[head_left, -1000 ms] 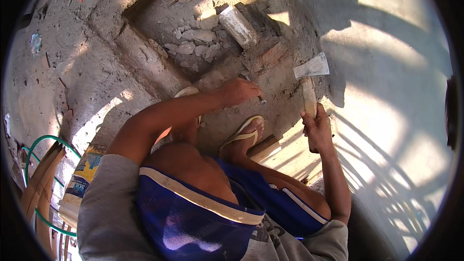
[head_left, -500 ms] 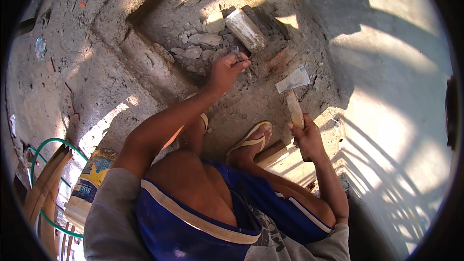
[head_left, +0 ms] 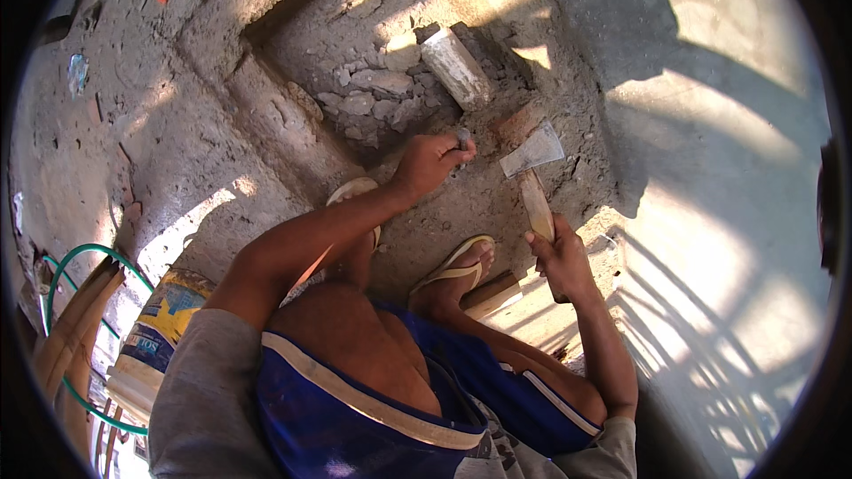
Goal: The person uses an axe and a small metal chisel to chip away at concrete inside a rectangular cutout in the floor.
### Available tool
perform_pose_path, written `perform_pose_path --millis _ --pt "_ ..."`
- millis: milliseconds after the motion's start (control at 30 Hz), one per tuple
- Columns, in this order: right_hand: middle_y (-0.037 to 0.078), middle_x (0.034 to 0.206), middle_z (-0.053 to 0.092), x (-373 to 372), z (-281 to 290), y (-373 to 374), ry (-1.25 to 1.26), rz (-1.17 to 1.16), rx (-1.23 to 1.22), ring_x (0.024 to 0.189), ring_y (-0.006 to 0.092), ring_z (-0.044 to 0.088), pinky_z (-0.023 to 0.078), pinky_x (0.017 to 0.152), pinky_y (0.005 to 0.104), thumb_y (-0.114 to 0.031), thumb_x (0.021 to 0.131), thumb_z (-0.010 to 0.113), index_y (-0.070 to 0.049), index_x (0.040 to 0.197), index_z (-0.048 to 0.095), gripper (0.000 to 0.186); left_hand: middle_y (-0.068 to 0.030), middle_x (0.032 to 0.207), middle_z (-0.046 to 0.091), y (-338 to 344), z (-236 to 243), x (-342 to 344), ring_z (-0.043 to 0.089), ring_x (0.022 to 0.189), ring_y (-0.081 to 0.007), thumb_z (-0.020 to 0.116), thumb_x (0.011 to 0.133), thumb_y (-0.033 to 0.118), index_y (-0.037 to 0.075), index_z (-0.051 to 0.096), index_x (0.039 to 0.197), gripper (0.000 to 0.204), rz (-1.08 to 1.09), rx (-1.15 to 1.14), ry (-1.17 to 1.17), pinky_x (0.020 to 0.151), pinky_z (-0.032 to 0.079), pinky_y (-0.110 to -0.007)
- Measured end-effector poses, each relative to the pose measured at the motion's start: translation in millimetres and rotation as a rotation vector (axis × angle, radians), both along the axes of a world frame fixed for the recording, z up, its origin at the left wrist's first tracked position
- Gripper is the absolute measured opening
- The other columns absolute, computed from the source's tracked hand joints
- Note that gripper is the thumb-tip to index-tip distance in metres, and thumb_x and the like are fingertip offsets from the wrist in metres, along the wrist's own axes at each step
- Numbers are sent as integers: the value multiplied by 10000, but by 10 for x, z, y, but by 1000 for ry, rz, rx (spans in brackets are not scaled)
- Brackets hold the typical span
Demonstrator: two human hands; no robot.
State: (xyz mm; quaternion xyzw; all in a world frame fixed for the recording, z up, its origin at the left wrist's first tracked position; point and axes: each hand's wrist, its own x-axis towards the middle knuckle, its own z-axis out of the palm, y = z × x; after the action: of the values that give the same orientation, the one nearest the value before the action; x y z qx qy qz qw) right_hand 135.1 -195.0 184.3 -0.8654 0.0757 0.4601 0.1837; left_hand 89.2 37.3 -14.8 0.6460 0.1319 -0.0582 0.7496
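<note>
My left hand (head_left: 432,162) is closed around a short grey metal rod (head_left: 462,138), seen nearly end-on, so its full shape is hidden. It hangs over the dug-out ground, just nearer than a whitish cylindrical piece (head_left: 456,68) that lies slanted among rubble. In my right hand (head_left: 565,259) is the wooden handle (head_left: 536,202) of a hatchet. Its flared grey metal head (head_left: 534,150) points away from me, to the right of the rod and apart from it. A reddish brick patch (head_left: 516,124) shows in the soil between the cylinder and the hatchet head.
Broken stones (head_left: 382,82) fill the pit beyond my left hand, with a raised mortar edge (head_left: 275,111) at its left. My sandalled feet stand close below. A stained bucket (head_left: 164,324), a green hose (head_left: 89,248) and boards (head_left: 75,328) are at the lower left. A smooth grey surface (head_left: 701,204) lies right.
My left hand has drawn back toward me and a little right with the rod. The hatchet stays in my right hand, shifted only slightly. The whole view has shifted slightly.
</note>
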Motion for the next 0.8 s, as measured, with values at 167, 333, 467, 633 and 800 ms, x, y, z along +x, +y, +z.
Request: perform_pose_path --millis 167,333,467,633,800 --pt "59 770 616 183 339 398 -451 173 294 582 107 562 459 530 271 -201 1008 659 1 1295 511 381 -106 905 767 -58 6 -33 717 812 -110 722 915 99 27 756 1027 137 2 -54 -95 717 538 -280" --pt "59 867 614 257 476 652 -779 89 645 615 91 560 494 545 270 -133 1032 597 -2 1274 452 311 -178 939 747 24 37 -82 750 821 -222 727 887 87 11 736 1083 211 -96 17 -81 735 553 -323" --pt "267 861 670 34 19 246 -507 587 116 785 438 690 544 672 457 -112 938 691 -6 1213 504 349 -185 947 739 -88 -61 -21 744 805 -252 738 870 100 43 753 1070 208 -141 42 -185 725 552 -333" --pt "242 798 678 79 132 183 -407 240 117 711 385 708 531 604 425 -174 966 679 6 1231 520 358 -134 971 761 -249 -309 -170 740 849 -202 735 875 69 42 750 1077 204 -252 227 -461 749 547 -301" --pt "157 849 700 265 424 229 -525 42 273 715 191 674 504 626 320 -223 978 696 -8 1215 560 348 -5 973 735 219 -350 209 644 871 -68 696 954 91 3 722 1065 144 334 -137 125 770 518 -240"
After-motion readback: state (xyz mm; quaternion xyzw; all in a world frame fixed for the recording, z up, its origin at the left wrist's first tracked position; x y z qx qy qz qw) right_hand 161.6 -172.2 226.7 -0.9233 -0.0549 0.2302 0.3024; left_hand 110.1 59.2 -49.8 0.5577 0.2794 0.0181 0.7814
